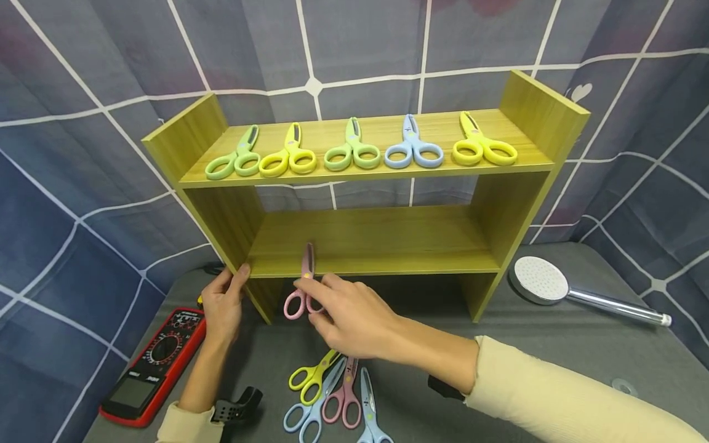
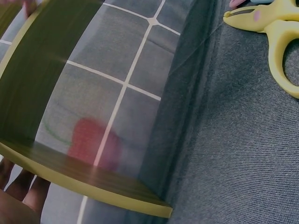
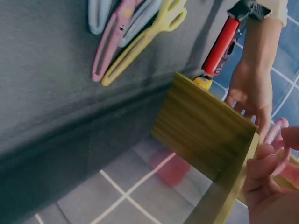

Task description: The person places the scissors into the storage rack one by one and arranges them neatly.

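A pair of pink scissors (image 1: 307, 271) is pinched at its handles by my right hand (image 1: 354, 314), blades pointing up at the left front of the lower shelf (image 1: 376, 240). Whether the blades touch the board I cannot tell. My left hand (image 1: 223, 304) grips the left side panel of the wooden rack (image 1: 227, 215), thumb on its front edge. In the left wrist view, fingers (image 2: 35, 196) show behind that panel. On the upper shelf lie green scissors (image 1: 238, 154), yellow scissors (image 1: 289, 151), more green scissors (image 1: 352, 147), blue scissors (image 1: 412, 144) and yellow scissors (image 1: 482, 141), spread in a row.
In front of the rack lies a pile of yellow (image 1: 312, 375), blue (image 1: 310, 409) and pink scissors (image 1: 344, 394), with another blue pair (image 1: 370, 412) beside it. A red multimeter (image 1: 157, 363) lies left. At right are a shower head (image 1: 554, 283) and a clear ring (image 1: 624, 386).
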A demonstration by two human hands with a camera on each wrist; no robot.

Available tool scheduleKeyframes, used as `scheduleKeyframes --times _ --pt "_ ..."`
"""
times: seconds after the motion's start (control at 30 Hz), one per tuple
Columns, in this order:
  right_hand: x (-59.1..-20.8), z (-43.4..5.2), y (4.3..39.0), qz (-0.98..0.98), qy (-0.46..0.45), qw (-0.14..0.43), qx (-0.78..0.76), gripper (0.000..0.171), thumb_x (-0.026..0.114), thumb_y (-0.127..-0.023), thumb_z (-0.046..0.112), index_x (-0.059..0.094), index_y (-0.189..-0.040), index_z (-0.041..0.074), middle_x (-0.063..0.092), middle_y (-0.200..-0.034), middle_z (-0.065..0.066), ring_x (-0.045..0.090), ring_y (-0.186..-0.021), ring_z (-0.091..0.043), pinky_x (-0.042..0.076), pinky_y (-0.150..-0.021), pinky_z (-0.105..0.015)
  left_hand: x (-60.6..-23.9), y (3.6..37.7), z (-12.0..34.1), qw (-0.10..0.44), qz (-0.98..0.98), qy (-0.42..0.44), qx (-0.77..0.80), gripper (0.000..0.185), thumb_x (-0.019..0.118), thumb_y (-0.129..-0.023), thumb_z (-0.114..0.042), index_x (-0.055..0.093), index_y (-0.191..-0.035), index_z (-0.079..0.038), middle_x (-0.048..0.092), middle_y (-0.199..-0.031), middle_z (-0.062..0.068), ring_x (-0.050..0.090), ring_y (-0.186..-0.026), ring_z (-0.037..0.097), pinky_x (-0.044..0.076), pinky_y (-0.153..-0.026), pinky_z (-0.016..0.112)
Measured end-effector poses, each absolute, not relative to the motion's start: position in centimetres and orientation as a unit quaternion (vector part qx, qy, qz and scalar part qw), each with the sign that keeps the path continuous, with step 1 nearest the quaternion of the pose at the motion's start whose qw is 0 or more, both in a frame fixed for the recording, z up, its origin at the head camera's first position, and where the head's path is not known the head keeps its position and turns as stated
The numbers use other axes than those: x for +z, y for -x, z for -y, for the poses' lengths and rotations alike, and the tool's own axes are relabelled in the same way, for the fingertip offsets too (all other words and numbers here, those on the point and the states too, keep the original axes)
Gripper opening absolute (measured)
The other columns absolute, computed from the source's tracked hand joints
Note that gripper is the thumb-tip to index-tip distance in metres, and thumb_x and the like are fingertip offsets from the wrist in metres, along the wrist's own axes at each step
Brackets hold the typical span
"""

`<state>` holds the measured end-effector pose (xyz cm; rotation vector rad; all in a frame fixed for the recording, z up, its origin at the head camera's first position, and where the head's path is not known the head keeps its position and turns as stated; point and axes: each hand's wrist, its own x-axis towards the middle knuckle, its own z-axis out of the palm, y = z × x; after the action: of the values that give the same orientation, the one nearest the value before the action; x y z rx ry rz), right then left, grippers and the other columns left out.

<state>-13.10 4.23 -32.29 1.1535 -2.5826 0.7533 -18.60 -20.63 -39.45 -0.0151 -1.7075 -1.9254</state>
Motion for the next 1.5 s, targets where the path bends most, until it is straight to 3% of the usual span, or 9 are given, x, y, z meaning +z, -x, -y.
scheduleKeyframes --times 0.1,0.2,0.4,0.67,0.77,1.0,1.23,1.5 --pt "-32.0 -2.9 14.2 0.873 -0.377 0.129 0.281 0.033 0.060 -0.093 0.009 0.064 -0.125 0.007 0.065 -0.094 -0.001 0.051 -0.066 -0.008 0.041 -0.056 -0.023 -39.4 18.5 20.6 0.279 0.635 0.011 -0.720 0.015 0.064 -0.094 -0.001 0.077 -0.100 -0.005 0.068 -0.077 -0.004 0.053 -0.063 0.006 0.043 -0.054 0.018" --pt "-32.0 -2.0 15.0 0.876 -0.358 0.138 0.292 0.022 0.060 -0.094 0.007 0.068 -0.114 0.005 0.062 -0.082 0.003 0.050 -0.062 -0.008 0.040 -0.056 -0.022 -39.4 18.4 20.6 0.275 0.627 0.024 -0.728 0.016 0.063 -0.095 0.001 0.076 -0.102 -0.003 0.070 -0.081 -0.002 0.058 -0.067 0.006 0.047 -0.059 0.019" --pt "-32.3 -1.1 15.7 0.894 -0.335 0.148 0.258 0.010 0.063 -0.098 0.019 0.071 -0.099 0.012 0.052 -0.067 0.009 0.047 -0.058 -0.007 0.038 -0.055 -0.024 -39.4 18.5 20.6 0.274 0.624 0.033 -0.731 0.017 0.062 -0.094 0.002 0.076 -0.102 -0.002 0.071 -0.083 -0.001 0.061 -0.069 0.007 0.049 -0.060 0.019" --pt "-32.2 0.0 16.3 0.908 -0.304 0.169 0.236 0.030 0.066 -0.096 0.025 0.055 -0.069 0.021 0.041 -0.056 0.012 0.040 -0.050 -0.005 0.032 -0.046 -0.023 -39.5 18.4 20.5 0.278 0.626 0.019 -0.728 0.014 0.066 -0.094 -0.002 0.078 -0.100 -0.006 0.069 -0.079 -0.003 0.053 -0.064 0.005 0.042 -0.054 0.017" --pt "-32.2 0.1 16.4 0.905 -0.300 0.166 0.250 0.030 0.068 -0.096 0.024 0.057 -0.068 0.020 0.044 -0.056 0.012 0.041 -0.050 -0.004 0.032 -0.046 -0.021 -39.6 18.4 20.5 0.271 0.622 0.024 -0.734 0.015 0.065 -0.094 -0.001 0.077 -0.101 -0.005 0.070 -0.081 -0.002 0.055 -0.066 0.005 0.043 -0.055 0.018" --pt "-32.3 -0.1 16.7 0.903 -0.287 0.173 0.270 0.012 0.068 -0.095 0.022 0.070 -0.084 0.021 0.049 -0.059 0.013 0.042 -0.050 -0.003 0.032 -0.045 -0.021 -39.6 18.5 20.5 0.273 0.629 0.016 -0.728 0.016 0.064 -0.094 -0.001 0.078 -0.101 -0.007 0.069 -0.078 -0.005 0.052 -0.063 0.004 0.041 -0.053 0.017" --pt "-32.0 0.1 17.1 0.916 -0.274 0.152 0.252 0.016 0.066 -0.097 0.024 0.071 -0.081 0.021 0.050 -0.059 0.012 0.045 -0.051 -0.006 0.033 -0.044 -0.023 -39.7 18.6 20.5 0.269 0.620 0.023 -0.736 0.017 0.064 -0.094 0.000 0.078 -0.101 -0.007 0.069 -0.079 -0.004 0.053 -0.063 0.004 0.042 -0.053 0.017" --pt "-31.6 0.5 17.4 0.925 -0.246 0.143 0.252 0.013 0.067 -0.096 0.026 0.077 -0.089 0.024 0.053 -0.062 0.014 0.047 -0.054 -0.007 0.036 -0.046 -0.024 -39.6 18.7 20.7 0.272 0.622 0.014 -0.734 0.017 0.065 -0.093 0.000 0.078 -0.097 -0.009 0.066 -0.074 -0.005 0.049 -0.059 0.004 0.037 -0.051 0.016"
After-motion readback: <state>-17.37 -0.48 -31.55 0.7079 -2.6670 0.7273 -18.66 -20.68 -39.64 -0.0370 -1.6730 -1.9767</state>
